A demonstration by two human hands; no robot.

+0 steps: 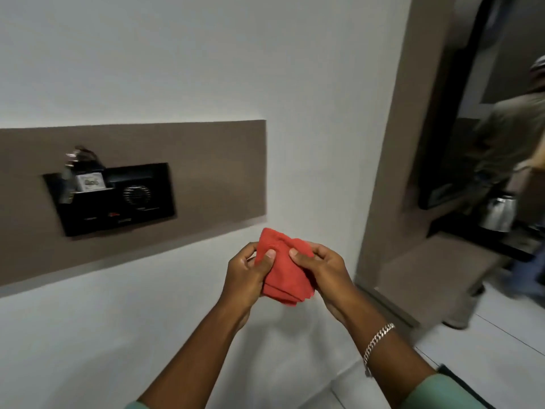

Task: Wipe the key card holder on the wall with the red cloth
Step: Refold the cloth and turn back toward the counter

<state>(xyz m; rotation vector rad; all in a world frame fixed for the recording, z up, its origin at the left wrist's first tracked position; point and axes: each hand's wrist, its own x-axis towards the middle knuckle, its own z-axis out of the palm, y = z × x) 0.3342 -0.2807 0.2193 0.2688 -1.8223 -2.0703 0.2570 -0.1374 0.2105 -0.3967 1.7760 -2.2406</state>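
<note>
Both forearms reach up from the bottom edge toward the middle of the frame, wrists close together. The left hand [247, 273] and right hand [321, 270] face each other, thumbs on top, fingers [306, 253] curled and pinching the cloth [284, 276] between them. A bracelet [377, 342] circles the right wrist.

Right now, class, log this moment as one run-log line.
stage: pre-wipe | left hand + right hand: both gripping folded red cloth | black wall-mounted key card holder: untouched, up-left of cloth

Cloth [283, 270] between hands, right of the holder [113, 199].
</note>
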